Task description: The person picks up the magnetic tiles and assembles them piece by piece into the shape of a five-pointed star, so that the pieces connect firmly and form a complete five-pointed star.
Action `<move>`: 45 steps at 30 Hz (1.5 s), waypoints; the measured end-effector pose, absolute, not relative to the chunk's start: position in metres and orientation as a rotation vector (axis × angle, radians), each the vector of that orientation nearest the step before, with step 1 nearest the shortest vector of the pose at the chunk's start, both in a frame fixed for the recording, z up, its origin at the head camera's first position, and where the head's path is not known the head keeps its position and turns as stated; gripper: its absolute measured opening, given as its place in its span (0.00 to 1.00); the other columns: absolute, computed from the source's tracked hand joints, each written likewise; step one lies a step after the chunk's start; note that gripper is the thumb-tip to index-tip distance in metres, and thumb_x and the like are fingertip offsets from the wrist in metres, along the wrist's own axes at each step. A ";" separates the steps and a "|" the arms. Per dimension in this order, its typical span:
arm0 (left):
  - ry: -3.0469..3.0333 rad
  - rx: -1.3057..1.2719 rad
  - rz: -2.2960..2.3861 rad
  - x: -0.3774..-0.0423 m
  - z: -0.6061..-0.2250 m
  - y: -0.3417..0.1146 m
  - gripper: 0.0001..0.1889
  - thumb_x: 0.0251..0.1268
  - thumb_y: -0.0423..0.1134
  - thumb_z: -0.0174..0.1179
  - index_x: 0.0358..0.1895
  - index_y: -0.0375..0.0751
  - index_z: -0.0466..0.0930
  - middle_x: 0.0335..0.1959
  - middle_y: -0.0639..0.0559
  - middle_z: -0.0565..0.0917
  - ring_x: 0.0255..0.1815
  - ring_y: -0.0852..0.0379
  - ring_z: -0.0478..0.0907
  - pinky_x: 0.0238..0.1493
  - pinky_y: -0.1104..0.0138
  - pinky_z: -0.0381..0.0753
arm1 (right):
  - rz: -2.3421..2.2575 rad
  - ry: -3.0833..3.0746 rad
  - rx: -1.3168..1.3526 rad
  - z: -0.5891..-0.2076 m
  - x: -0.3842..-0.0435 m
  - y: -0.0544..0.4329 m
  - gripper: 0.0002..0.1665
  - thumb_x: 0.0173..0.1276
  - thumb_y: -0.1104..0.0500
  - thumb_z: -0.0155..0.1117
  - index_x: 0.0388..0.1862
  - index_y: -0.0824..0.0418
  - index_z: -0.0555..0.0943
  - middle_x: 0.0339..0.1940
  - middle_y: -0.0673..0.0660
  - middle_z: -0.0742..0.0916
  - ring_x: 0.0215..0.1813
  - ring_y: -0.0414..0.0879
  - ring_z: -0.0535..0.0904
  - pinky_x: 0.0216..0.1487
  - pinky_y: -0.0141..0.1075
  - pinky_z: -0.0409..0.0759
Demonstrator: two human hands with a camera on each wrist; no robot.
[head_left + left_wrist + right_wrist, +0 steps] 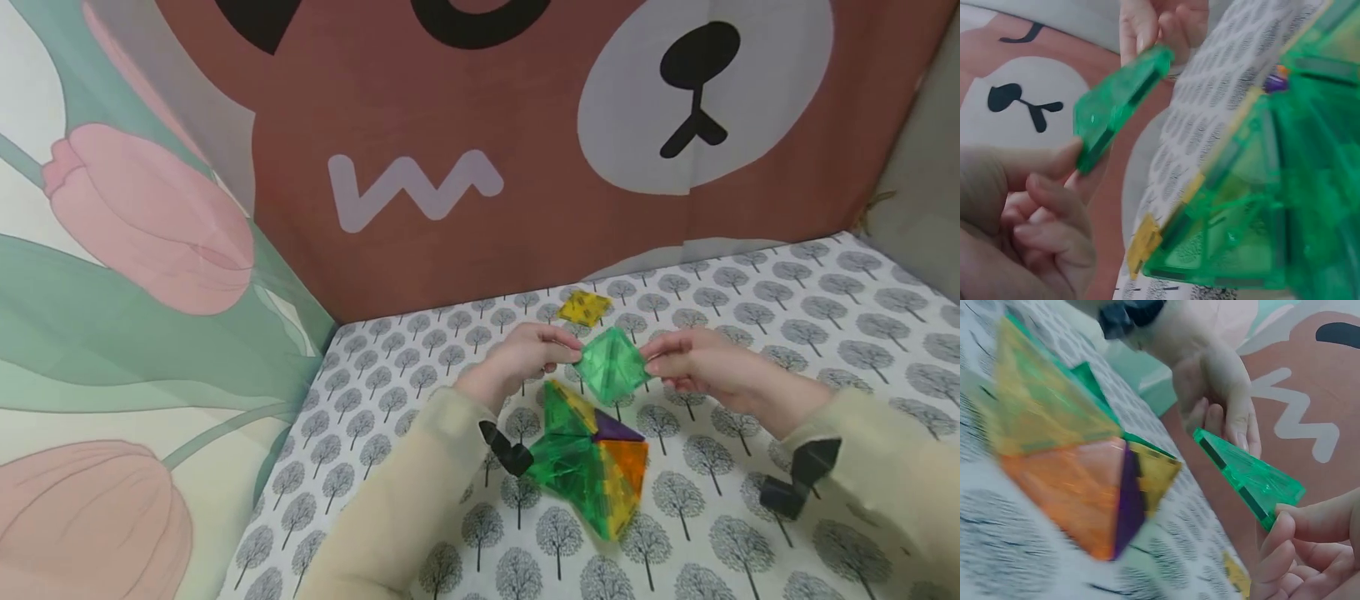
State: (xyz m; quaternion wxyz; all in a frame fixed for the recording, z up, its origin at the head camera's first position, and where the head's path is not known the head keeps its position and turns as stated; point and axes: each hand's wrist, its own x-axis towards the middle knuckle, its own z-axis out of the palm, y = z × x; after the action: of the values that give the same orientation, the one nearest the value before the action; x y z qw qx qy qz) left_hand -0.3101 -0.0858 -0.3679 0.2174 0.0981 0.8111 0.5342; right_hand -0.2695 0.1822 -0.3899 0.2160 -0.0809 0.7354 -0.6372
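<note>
A translucent green magnetic tile piece (612,364) is held up between both hands, diamond-shaped with a line down its middle in the head view. My left hand (525,357) pinches its left corner between thumb and fingers. At the opposite corner, my right hand (701,367) grips it the same way, and the right wrist view shows dark strips along the edge of the green piece (1241,481). Nearer to me stands a pointed structure of magnetic tiles (588,475), with green, yellow, orange and purple faces. Its orange face (1066,487) shows large in the right wrist view.
A loose yellow square tile (584,308) lies on the cloth behind the hands. The tree-print cloth (750,467) covers the table. A brown wall hanging with a bear face (450,267) borders the back, and a tulip-print curtain (150,358) stands on the left.
</note>
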 end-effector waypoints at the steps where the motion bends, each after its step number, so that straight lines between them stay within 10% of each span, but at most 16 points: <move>1: 2.223 0.290 1.461 -0.309 -0.369 -0.086 0.06 0.67 0.36 0.65 0.44 0.48 0.88 0.21 0.54 0.72 0.16 0.57 0.57 0.22 0.62 0.55 | -1.774 2.022 -0.228 -0.393 -0.265 0.183 0.21 0.71 0.62 0.63 0.59 0.71 0.73 0.36 0.53 0.81 0.31 0.42 0.76 0.33 0.33 0.78; 11: 2.204 0.341 1.223 -0.309 -0.374 -0.075 0.09 0.67 0.31 0.64 0.46 0.46 0.88 0.39 0.52 0.85 0.16 0.57 0.67 0.17 0.66 0.58 | -1.830 1.887 -0.240 -0.421 -0.249 0.178 0.17 0.69 0.64 0.63 0.54 0.69 0.75 0.32 0.53 0.81 0.29 0.41 0.76 0.29 0.31 0.76; 31: 2.353 0.318 0.913 -0.310 -0.377 -0.055 0.09 0.67 0.31 0.63 0.41 0.51 0.88 0.50 0.51 0.81 0.17 0.55 0.78 0.17 0.67 0.67 | -1.851 1.832 -0.249 -0.439 -0.243 0.176 0.14 0.67 0.65 0.64 0.49 0.68 0.76 0.34 0.54 0.82 0.29 0.41 0.77 0.29 0.30 0.76; 45: 2.340 0.373 0.854 -0.307 -0.373 -0.049 0.09 0.66 0.32 0.65 0.43 0.52 0.88 0.34 0.53 0.85 0.17 0.57 0.77 0.16 0.69 0.66 | -1.836 1.814 -0.297 -0.442 -0.242 0.173 0.13 0.70 0.64 0.62 0.49 0.68 0.74 0.29 0.52 0.79 0.28 0.41 0.75 0.27 0.30 0.74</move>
State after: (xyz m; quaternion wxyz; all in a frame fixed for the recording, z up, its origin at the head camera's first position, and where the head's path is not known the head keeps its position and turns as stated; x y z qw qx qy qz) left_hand -0.3066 -0.0485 -0.3732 0.3066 0.1408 0.8843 0.3229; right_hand -0.2425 0.1725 -0.4419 0.2683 -0.1101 0.6726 -0.6808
